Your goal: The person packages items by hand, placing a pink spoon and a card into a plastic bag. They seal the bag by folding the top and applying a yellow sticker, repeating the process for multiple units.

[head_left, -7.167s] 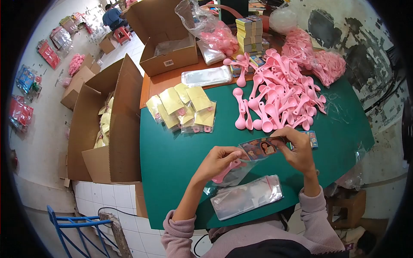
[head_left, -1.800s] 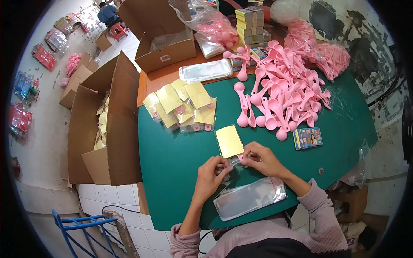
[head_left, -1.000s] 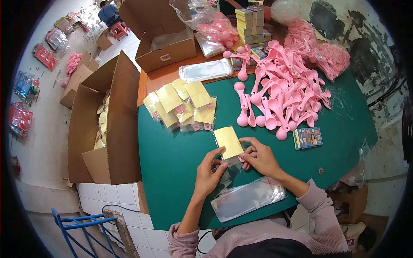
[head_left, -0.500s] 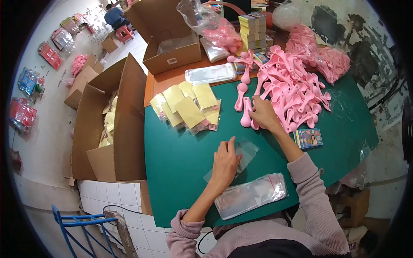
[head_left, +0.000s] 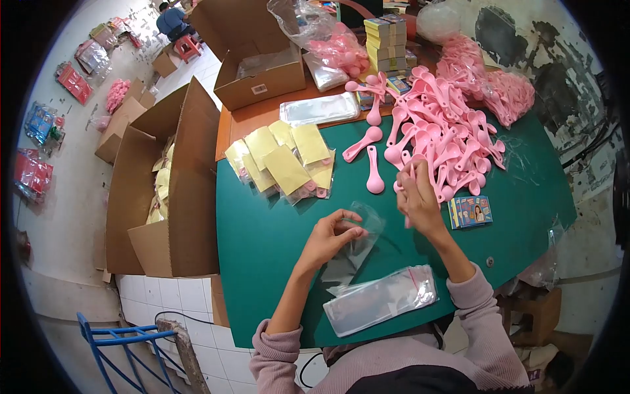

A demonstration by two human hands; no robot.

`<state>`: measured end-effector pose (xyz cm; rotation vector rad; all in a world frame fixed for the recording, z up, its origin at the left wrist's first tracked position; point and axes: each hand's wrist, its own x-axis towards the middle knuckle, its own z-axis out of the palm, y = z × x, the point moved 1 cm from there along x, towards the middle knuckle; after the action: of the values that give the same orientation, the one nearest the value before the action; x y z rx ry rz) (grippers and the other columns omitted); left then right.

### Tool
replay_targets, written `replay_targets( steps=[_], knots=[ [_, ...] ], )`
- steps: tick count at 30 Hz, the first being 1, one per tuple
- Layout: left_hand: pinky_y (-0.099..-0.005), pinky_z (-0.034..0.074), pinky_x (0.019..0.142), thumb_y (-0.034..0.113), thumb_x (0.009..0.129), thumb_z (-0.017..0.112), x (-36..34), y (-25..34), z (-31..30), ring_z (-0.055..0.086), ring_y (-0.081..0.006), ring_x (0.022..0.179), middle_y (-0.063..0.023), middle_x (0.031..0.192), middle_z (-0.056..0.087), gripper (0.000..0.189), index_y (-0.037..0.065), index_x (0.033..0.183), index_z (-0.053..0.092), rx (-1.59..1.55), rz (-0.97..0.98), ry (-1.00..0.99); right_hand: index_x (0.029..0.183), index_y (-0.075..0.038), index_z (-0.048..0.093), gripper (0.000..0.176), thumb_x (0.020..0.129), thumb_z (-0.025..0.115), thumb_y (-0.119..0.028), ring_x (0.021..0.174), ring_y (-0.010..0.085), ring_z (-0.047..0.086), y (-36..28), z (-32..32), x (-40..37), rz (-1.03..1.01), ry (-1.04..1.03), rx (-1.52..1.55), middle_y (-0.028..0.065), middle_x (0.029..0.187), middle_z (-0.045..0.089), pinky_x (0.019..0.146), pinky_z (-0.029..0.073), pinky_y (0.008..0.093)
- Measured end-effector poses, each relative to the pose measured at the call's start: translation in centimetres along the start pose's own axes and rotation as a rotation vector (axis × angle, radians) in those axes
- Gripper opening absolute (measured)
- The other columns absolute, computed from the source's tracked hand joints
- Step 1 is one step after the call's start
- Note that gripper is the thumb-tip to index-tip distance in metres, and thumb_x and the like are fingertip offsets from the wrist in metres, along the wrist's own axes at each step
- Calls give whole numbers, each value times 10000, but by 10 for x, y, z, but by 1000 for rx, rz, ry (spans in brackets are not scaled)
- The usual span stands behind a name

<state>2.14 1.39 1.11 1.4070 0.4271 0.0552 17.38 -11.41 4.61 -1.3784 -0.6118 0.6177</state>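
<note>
My left hand point(head_left: 333, 238) pinches a clear plastic bag point(head_left: 357, 246), which hangs between thumb and fingers above the green table point(head_left: 275, 262). My right hand point(head_left: 420, 202) is closed on a pink spoon point(head_left: 408, 220), mostly covered by the fingers, at the lower edge of a large heap of pink spoons point(head_left: 446, 141). Two loose spoons point(head_left: 374, 172) lie left of the heap. Close to my body rests a stack of clear bags point(head_left: 380, 301). A small pile of printed cards point(head_left: 471, 211) is right of my right hand.
Packed bags with yellow cards point(head_left: 285, 169) lie at the table's left. Beyond that edge stands an open carton point(head_left: 187, 190). At the back are another carton point(head_left: 262, 88), a card stack point(head_left: 386, 46) and bagged pink items point(head_left: 505, 95). A seated person point(head_left: 173, 21) is far off.
My right hand has drawn back from the spoons toward me, now holding one. My left hand has lifted the clear bag from the table. The loose spoons beside the heap have shifted.
</note>
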Motion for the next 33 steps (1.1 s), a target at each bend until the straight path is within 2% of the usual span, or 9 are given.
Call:
replay_targets(
  steps=[2, 4, 9, 13, 20, 25, 28, 30, 33],
  knots=[
    [-221, 460, 746, 83, 813, 622, 0, -1, -1, 594, -90, 804, -93, 866, 649, 224, -4, 992, 519, -34, -11, -1, 1052, -7, 395, 167, 914, 386, -100, 527, 89, 406, 5, -5, 4, -26, -83, -83, 43, 805, 495, 490, 369, 227],
    [-223, 462, 746, 88, 801, 641, 1, -3, -1, 595, -92, 801, -97, 865, 654, 255, -2, 1005, 517, -68, -21, -6, 974, -1, 486, 132, 906, 416, -91, 513, 95, 423, -2, -2, 10, -800, 3, -752, 29, 791, 516, 483, 384, 219],
    [-194, 434, 635, 108, 785, 670, 1, -2, 2, 572, -63, 712, -67, 824, 653, 306, 1, 1027, 517, -119, -21, 11, 907, 5, 569, 105, 866, 508, -69, 555, 81, 503, -7, 7, -5, -357, -3, -332, 33, 791, 555, 505, 418, 196],
    [-204, 444, 721, 121, 781, 674, 1, -4, -2, 591, -83, 780, -72, 857, 654, 314, 12, 1038, 531, -96, -35, 14, 915, 5, 577, 108, 836, 565, -67, 619, 72, 554, -8, 8, -10, -128, -108, -162, 40, 788, 586, 537, 439, 195],
    [-211, 441, 737, 120, 784, 667, 0, -2, -3, 582, -75, 769, -61, 905, 642, 392, 1, 1126, 516, -118, -30, -33, 961, 1, 556, 163, 820, 589, -75, 604, 66, 549, -5, 8, -9, -88, -199, -208, 30, 741, 575, 535, 437, 199],
    [-222, 450, 735, 136, 811, 635, -6, 9, 5, 572, -75, 785, -47, 919, 628, 425, -5, 1184, 489, -115, 46, -96, 1036, -23, 430, 326, 786, 636, -56, 622, 73, 561, -4, 13, -11, -90, -229, -186, 41, 718, 569, 542, 441, 206],
    [-225, 458, 724, 205, 878, 555, -10, 18, 3, 568, -88, 813, -68, 922, 629, 349, -12, 1149, 519, -111, 99, -62, 1029, -20, 397, 360, 775, 652, -47, 628, 79, 568, 4, 12, -11, -128, -143, -102, 54, 722, 578, 563, 448, 210],
    [-222, 463, 723, 254, 923, 470, -14, 23, -6, 568, -95, 848, -68, 915, 628, 351, -29, 1117, 546, 133, -137, -170, 1016, -11, 411, 330, 786, 643, -56, 622, 82, 568, 2, 13, -12, -159, -109, -147, 59, 732, 583, 568, 452, 208],
    [-223, 470, 711, 265, 943, 421, -12, 11, -4, 586, -111, 859, -66, 878, 625, 374, -51, 1083, 564, -69, -54, -180, 976, -8, 461, 256, 827, 609, -154, 673, 113, 578, 0, 14, -17, -210, -105, -221, 78, 785, 597, 623, 466, 237]
  ],
)
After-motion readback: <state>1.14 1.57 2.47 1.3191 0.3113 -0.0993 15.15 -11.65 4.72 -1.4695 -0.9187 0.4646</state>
